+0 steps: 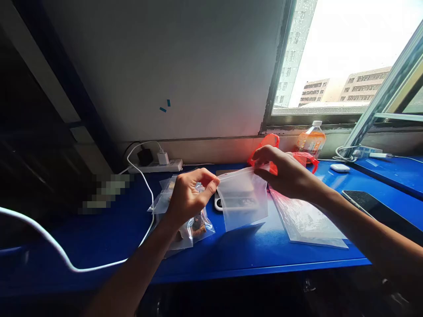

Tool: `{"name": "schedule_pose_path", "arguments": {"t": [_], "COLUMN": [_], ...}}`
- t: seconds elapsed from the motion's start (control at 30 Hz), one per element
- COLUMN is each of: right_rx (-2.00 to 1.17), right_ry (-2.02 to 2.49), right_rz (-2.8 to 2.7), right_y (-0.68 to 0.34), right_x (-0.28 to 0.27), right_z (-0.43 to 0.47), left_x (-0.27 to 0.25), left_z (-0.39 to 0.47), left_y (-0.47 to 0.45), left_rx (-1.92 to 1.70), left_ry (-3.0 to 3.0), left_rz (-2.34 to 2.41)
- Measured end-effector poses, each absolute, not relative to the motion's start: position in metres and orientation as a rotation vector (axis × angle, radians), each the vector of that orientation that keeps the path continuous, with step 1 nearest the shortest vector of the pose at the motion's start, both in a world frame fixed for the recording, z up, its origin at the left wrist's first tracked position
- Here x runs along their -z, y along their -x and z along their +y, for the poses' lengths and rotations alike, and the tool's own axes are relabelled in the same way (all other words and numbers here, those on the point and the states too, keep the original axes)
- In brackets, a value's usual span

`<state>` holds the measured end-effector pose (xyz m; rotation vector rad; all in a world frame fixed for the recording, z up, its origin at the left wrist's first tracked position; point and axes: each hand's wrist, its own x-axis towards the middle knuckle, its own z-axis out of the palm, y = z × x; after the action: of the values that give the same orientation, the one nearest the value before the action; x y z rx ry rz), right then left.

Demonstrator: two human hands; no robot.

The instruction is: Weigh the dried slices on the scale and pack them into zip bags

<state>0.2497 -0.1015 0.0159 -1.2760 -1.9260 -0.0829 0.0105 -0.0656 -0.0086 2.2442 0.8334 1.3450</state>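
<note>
Two bare hands, which I watched from afar through the head camera, held one cloudy plastic bag over a blue table, just off centre toward four o'clock. Taking the bag as a clock face, the left hand pinched its top edge at ten, thumb against finger, and the right hand pinched it near one. I judged the bag light, limp, rather slippery and easily creased, so its top corners seemed the best places to grip. At eight o'clock lay clear packets of brown pieces; at four, a flat plastic stack.

Some parts escaped me. The bag covered much of a white device behind it, and the left hand hid some packets. I could not tell whether the bag's mouth was parted. At three, a dark phone ran out of view.
</note>
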Motion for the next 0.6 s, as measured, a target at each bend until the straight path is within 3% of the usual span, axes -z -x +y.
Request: {"name": "schedule_pose_path", "arguments": {"t": [0.33,0.47,0.6], "right_rx": [-0.083,-0.522,-0.472], "right_ry": [1.346,1.097,1.057], "right_rz": [-1.378,-1.602,-1.621], "right_y": [-0.303,-0.281,-0.260], "right_x": [-0.012,-0.011,-0.014], "right_z": [-0.085,-0.093,-0.105], "left_x": [0.009,0.001,-0.003], "left_z": [-0.051,-0.044,-0.041], "left_y": [-0.001,-0.006,-0.016], "left_rx": [-1.276,-1.151,-0.829], "left_ry": [-2.115,-2.017,-2.051], "left_rz": [0.869,0.834,0.775]}}
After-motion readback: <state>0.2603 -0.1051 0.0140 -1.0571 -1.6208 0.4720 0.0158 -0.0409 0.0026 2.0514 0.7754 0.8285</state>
